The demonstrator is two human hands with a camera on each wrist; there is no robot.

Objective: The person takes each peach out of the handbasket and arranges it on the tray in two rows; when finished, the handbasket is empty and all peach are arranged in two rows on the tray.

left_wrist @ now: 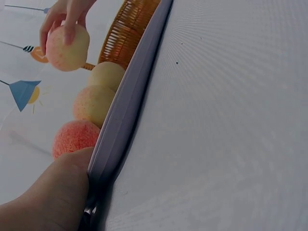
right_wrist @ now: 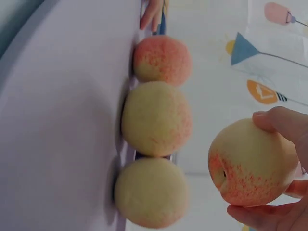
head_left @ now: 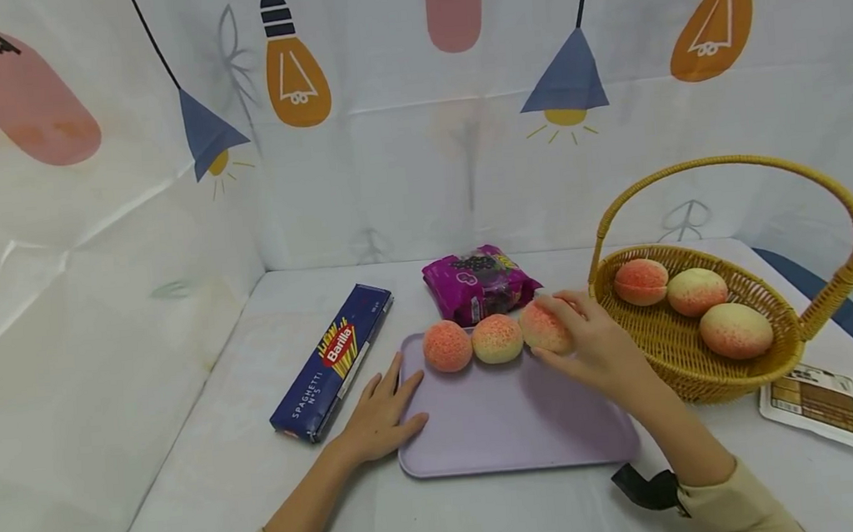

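Note:
My right hand [head_left: 600,351] pinches a pale peach [right_wrist: 250,166] with red speckles between thumb and fingers, holding it up over the far right part of the lilac tray [head_left: 515,430]. In the right wrist view a reddish peach [right_wrist: 162,60], a yellowish peach [right_wrist: 158,118] and a pale peach [right_wrist: 151,192] sit in a row on the tray; from the head, the held one hides the last of these. My left hand [head_left: 384,413] rests on the tray's left edge, its fingers spread and mostly straight.
A wicker basket [head_left: 687,383] with a tall handle holds three peaches on the right. Beside it lies a flat brown-and-white packet [head_left: 817,406]. Behind the tray sits a purple bag [head_left: 476,283]; a blue spaghetti box [head_left: 332,361] lies left of it.

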